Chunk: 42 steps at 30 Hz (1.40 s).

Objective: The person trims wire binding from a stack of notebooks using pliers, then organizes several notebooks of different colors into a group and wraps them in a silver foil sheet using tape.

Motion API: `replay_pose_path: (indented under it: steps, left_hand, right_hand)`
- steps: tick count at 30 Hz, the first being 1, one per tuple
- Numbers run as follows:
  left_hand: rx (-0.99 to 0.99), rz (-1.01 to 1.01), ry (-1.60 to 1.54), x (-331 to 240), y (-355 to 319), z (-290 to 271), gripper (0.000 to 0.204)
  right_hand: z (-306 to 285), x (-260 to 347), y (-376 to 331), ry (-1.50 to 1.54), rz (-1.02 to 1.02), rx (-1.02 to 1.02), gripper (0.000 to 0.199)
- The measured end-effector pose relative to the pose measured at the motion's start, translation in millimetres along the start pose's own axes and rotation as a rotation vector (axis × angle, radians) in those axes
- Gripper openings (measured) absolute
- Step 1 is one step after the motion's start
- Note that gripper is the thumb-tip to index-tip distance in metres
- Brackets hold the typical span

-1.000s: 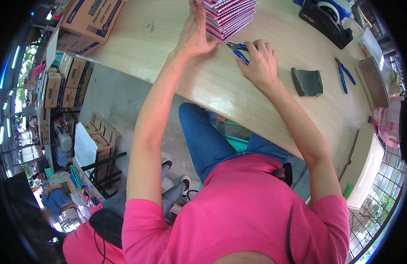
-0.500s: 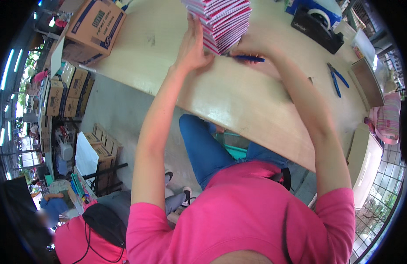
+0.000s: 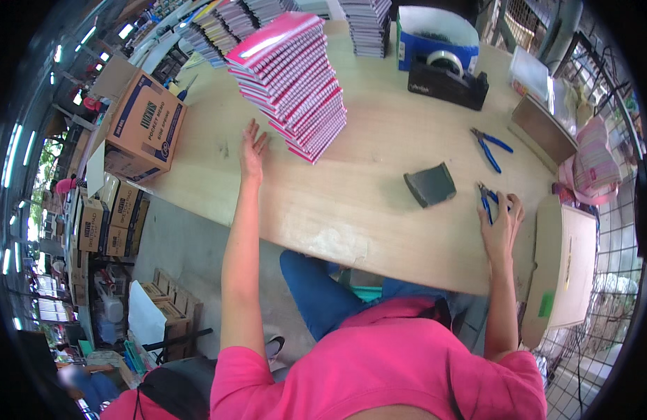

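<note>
A tall stack of pink spiral-bound notebooks [image 3: 295, 91] stands on the table, leaning a little to the upper left. Just to its left is my left hand [image 3: 251, 150], fingers spread and apart from the stack, with nothing in it. At the table's right side my right hand [image 3: 503, 227] has its fingers bent around a pair of blue-handled pliers [image 3: 486, 201], which rests at the tabletop. A second pair of blue-handled pliers [image 3: 490, 148] lies a little farther off. Left of my right hand sits a small dark grey block [image 3: 431, 185].
A black tape dispenser [image 3: 448, 80] and a blue open box [image 3: 439, 31] stand at the back right. More notebook stacks [image 3: 365, 28] are at the far edge. A cardboard carton [image 3: 145, 126] is at the left; a pale box [image 3: 565, 269] lies at the right.
My left hand has come away from the notebook stack and opened. My right hand has carried the pliers from beside the stack to the table's right side. The view has shifted, showing more of the table.
</note>
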State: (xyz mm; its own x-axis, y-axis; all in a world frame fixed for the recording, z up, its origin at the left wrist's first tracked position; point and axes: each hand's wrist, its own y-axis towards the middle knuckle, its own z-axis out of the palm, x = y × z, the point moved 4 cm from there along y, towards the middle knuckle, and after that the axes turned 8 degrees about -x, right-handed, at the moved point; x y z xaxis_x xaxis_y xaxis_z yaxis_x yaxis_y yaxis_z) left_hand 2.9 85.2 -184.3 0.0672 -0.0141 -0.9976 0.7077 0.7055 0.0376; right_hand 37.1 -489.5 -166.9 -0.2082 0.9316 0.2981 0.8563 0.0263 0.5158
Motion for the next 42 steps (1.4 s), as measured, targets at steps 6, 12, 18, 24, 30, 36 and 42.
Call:
replay_pose_path:
  steps: [6, 12, 18, 24, 30, 36, 42]
  left_hand:
    - [0.224, 0.022, 0.086, 9.1, 60.8, 20.9, 0.078]
    - [0.695, 0.489, 1.148, 26.1, 80.8, 29.4, 0.070]
    - [0.565, -0.595, -0.017, 33.8, 46.9, 37.5, 0.054]
    - [0.364, -0.729, -0.228, 6.6, 24.3, 57.6, 0.056]
    - [0.292, -0.614, -0.251, 2.5, 79.9, 84.1, 0.056]
    - [0.311, -0.540, -0.294, -0.2, 176.6, 138.0, 0.062]
    - [0.295, -0.497, -0.400, 2.8, 252.5, 185.2, 0.050]
  right_hand:
    - [13.3, 162.4, 13.9, 1.194, 0.365, 0.357, 0.060]
    - [153.9, 306.6, 33.3, 1.432, 0.901, 0.931, 0.108]
    - [164.1, 335.3, 40.2, 1.472, 0.779, 0.821, 0.110]
    - [192.5, 353.5, 41.3, 1.687, 0.955, 0.667, 0.095]
    - [190.0, 387.9, 137.1, 1.598, 0.969, 0.763, 0.082]
    - [249.0, 399.5, 222.4, 1.572, 1.019, 0.737, 0.080]
    - [314.9, 400.0, 289.8, 1.610, 1.153, 0.747, 0.072]
